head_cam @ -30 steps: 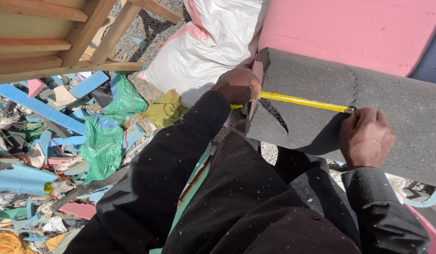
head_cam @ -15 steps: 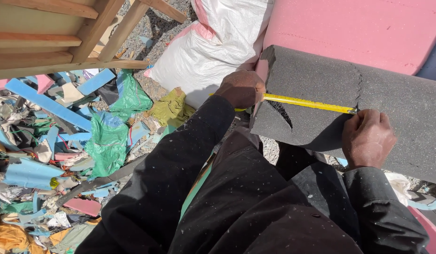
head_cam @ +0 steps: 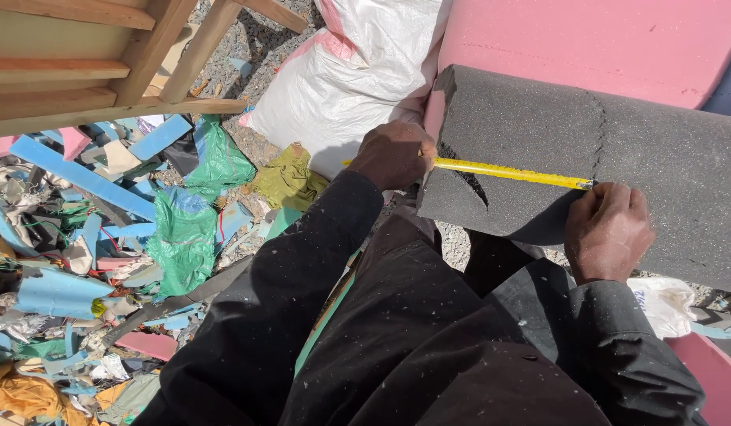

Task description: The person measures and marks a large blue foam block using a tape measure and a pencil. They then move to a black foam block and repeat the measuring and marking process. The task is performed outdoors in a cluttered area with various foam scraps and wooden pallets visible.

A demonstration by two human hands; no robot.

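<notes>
One yellow tape measure (head_cam: 511, 171) spans one grey foam slab (head_cam: 618, 150). Left hand (head_cam: 393, 155), at nine o'clock, pinches its end; right hand (head_cam: 608, 230), at three, fingers curled, presses the other down.

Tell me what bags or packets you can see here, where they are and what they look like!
Big white sack: at the top middle, on the gravel against the pink foam slab; bulging and crinkled.
Small white plastic bag: low right, below the grey foam block; crumpled, with blue print.
Green plastic bags: left of middle, in the scrap pile; torn and crumpled.
</notes>
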